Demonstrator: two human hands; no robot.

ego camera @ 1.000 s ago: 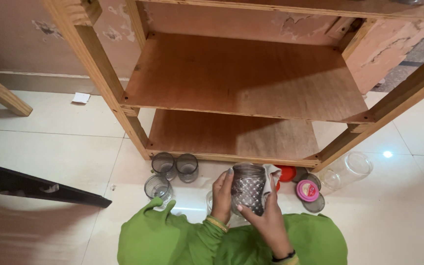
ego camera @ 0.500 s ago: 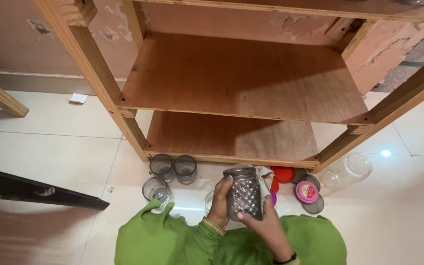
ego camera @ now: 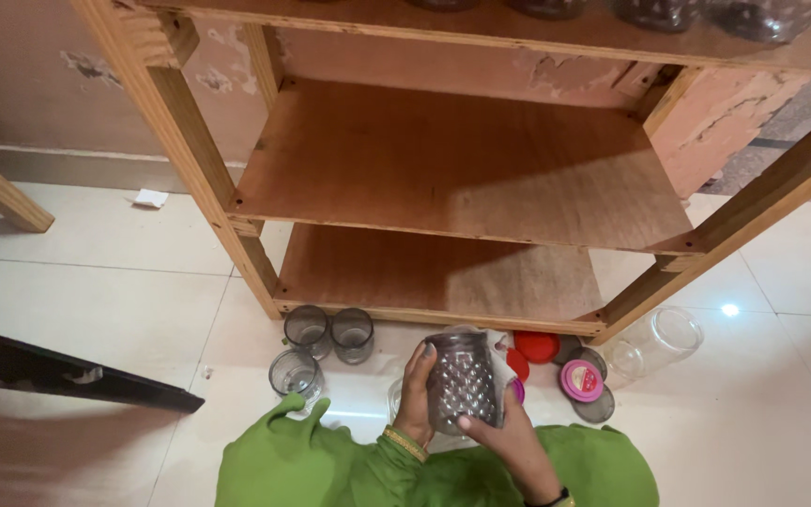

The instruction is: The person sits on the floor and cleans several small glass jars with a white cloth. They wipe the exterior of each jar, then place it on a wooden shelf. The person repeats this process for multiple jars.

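A clear glass jar [ego camera: 463,377] with a diamond pattern is held upright between both hands, low in front of a wooden shelf rack. My left hand [ego camera: 414,394] grips its left side. My right hand [ego camera: 509,437] wraps its lower right side and presses a white cloth [ego camera: 499,355] against it. Green sleeves [ego camera: 330,460] cover both arms.
Three glass tumblers [ego camera: 328,331] stand on the tiled floor left of the jar. Red and pink lids [ego camera: 581,378] and a large clear jar [ego camera: 657,340] lying on its side are to the right. The wooden rack [ego camera: 462,169] has two bare lower shelves; the top shelf [ego camera: 518,28] carries jars. A dark bar [ego camera: 68,376] crosses the left.
The jar has dropped slightly and turned in my hands. The view has tilted up, so the jars on the top shelf now show.
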